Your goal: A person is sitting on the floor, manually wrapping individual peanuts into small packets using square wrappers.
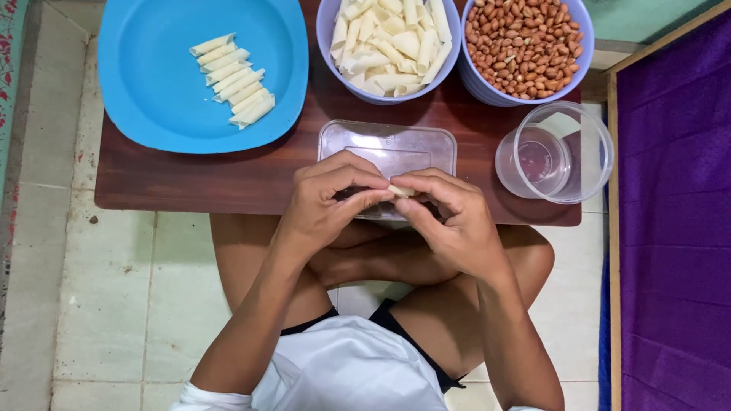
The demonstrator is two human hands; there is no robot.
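Observation:
My left hand (331, 199) and my right hand (449, 213) meet over the near edge of a low brown table (175, 179). Both pinch a small pale pastry piece (401, 190) between their fingertips. Under the hands lies a clear plastic lid (388, 144). A blue plate (152, 84) at the far left carries a row of several rolled pastry pieces (232, 79). Behind the hands, one lilac bowl (449, 57) holds pale pastry strips (388, 42) and another lilac bowl (487, 87) holds peanuts (524, 44).
A clear round plastic container (560, 152) stands at the table's right end. My crossed legs (236, 259) lie under the table on a pale tiled floor (99, 304). A purple cloth with a wooden edge (674, 213) fills the right side.

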